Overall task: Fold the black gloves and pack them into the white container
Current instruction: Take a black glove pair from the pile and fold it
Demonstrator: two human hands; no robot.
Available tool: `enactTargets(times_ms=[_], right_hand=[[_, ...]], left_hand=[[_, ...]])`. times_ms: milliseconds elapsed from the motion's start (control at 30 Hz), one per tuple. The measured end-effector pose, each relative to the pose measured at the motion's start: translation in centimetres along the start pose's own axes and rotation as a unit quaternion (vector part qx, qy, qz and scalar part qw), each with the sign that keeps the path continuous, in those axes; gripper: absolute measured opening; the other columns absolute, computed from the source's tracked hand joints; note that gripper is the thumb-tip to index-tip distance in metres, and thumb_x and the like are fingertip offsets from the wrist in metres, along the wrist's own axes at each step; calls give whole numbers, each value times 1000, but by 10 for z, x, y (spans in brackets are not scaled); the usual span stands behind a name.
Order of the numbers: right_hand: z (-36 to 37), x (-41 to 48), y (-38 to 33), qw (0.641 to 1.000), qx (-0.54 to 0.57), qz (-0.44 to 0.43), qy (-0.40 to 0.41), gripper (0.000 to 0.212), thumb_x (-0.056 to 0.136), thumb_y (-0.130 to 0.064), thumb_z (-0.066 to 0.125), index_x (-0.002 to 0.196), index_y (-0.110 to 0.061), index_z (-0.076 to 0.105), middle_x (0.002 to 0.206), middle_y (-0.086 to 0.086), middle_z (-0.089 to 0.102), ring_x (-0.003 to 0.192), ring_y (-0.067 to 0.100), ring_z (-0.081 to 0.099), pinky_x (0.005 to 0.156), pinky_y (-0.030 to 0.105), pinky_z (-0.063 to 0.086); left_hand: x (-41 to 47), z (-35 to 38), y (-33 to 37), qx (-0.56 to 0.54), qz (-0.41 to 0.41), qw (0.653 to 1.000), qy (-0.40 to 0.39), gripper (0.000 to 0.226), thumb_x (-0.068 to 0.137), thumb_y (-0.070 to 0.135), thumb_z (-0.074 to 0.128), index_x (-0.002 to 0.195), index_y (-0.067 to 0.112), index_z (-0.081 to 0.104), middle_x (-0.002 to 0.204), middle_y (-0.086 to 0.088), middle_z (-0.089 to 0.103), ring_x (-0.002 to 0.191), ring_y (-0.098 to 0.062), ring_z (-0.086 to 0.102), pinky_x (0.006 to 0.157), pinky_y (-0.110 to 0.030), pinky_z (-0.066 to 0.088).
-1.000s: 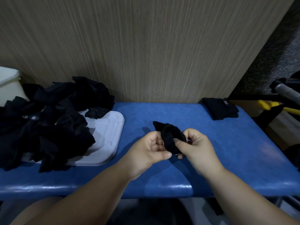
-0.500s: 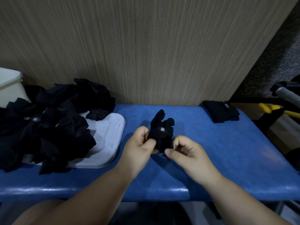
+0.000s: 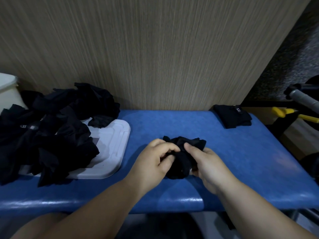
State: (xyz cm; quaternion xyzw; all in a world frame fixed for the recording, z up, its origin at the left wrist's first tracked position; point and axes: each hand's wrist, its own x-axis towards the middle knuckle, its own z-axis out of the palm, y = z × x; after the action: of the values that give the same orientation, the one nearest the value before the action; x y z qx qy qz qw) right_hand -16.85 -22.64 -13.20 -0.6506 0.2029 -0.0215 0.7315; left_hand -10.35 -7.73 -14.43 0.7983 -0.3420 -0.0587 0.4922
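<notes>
Head view: both hands, left (image 3: pixel 155 159) and right (image 3: pixel 205 163), pinch a crumpled black glove (image 3: pixel 183 152) over the blue bench (image 3: pixel 241 152); flattening it first should give neater folds.

Tabletop (image 3: pixel 241 161): we see blue padding.
Left: a white lid (image 3: pixel 112 149), heaped black gloves (image 3: pixel 51 135) on it.
Middle: a crumpled glove (image 3: pixel 183 152).
Far right: one folded glove (image 3: pixel 232 116).
</notes>
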Motion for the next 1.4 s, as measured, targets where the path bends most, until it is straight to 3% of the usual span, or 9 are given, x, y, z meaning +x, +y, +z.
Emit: enactTargets(times_ms=[200, 433, 567, 733, 833, 1033, 1133, 1300, 1400], right_hand=[[-3, 2, -2, 995, 65, 28, 76, 27, 98, -15, 46, 110, 1, 64, 99, 22, 71, 96, 37, 68, 92, 54, 49], [-4, 3, 1, 987, 139, 39, 74, 32, 100, -18, 43, 122, 2, 56, 108, 19, 70, 101, 34, 68, 88, 48, 54], [-6, 4, -3, 983, 161, 35, 78, 32, 101, -23, 44, 119, -1, 59, 106, 19, 71, 102, 36, 67, 96, 53, 48], [-7, 4, -3, 980, 191, 44, 31, 33, 100, -24, 46, 123, -3, 58, 111, 18, 70, 105, 31, 67, 92, 44, 52], [-7, 1, -4, 990, 135, 34, -10, 30, 97, -18, 50, 121, -3, 60, 113, 17, 69, 106, 30, 66, 87, 40, 54], [-5, 4, 0, 991, 122, 21, 51, 27, 96, 1, 46, 120, -3, 58, 112, 17, 69, 103, 31, 67, 79, 38, 55], [-9, 5, -1, 990, 125, 25, 64, 29, 94, 3, 46, 119, -1, 58, 108, 19, 70, 96, 31, 68, 69, 36, 56], [-18, 4, -5, 986, 154, 45, 38, 37, 88, 8, 43, 122, 3, 56, 114, 27, 65, 101, 39, 65, 88, 49, 51], [-18, 0, -4, 988, 143, 47, -25, 40, 83, 8, 43, 120, 2, 58, 116, 26, 65, 105, 39, 64, 96, 51, 48]], left_hand=[[-2, 3, 6, -84, -70, 994, -19, 36, 81, 6, 70, 91, 36, 53, 82, 13, 54, 67, 1, 50, 68, -14, 46], [-5, 4, 5, 67, -25, 997, 40, 25, 85, 14, 59, 83, 36, 47, 83, 14, 50, 74, -3, 50, 65, -14, 41], [-5, 5, 3, 18, -33, 999, 35, 16, 86, 31, 65, 86, 33, 49, 83, 11, 57, 76, -7, 56, 70, -20, 48], [-1, 2, 6, -43, -93, 995, 17, 18, 84, 14, 69, 93, 27, 60, 82, 4, 64, 72, -8, 60, 69, -15, 50], [0, 0, 6, -43, -101, 994, 20, 16, 84, 9, 64, 86, 24, 61, 71, 0, 61, 61, -10, 54, 62, -24, 50], [1, -1, 0, 43, -66, 995, 62, 31, 79, 0, 54, 77, 31, 52, 68, 12, 40, 64, -6, 42, 57, -15, 38], [-1, 0, -2, 13, -52, 997, 46, 23, 79, 11, 63, 77, 31, 51, 67, 11, 45, 60, -5, 42, 57, -24, 41], [0, -5, 4, -147, -141, 979, -13, 39, 78, 52, 65, 84, 17, 50, 76, 1, 56, 69, -13, 57, 71, -37, 56], [4, -6, 6, -194, -229, 954, 10, 38, 87, 47, 61, 97, 13, 49, 83, -2, 64, 74, -14, 66, 70, -37, 58]])
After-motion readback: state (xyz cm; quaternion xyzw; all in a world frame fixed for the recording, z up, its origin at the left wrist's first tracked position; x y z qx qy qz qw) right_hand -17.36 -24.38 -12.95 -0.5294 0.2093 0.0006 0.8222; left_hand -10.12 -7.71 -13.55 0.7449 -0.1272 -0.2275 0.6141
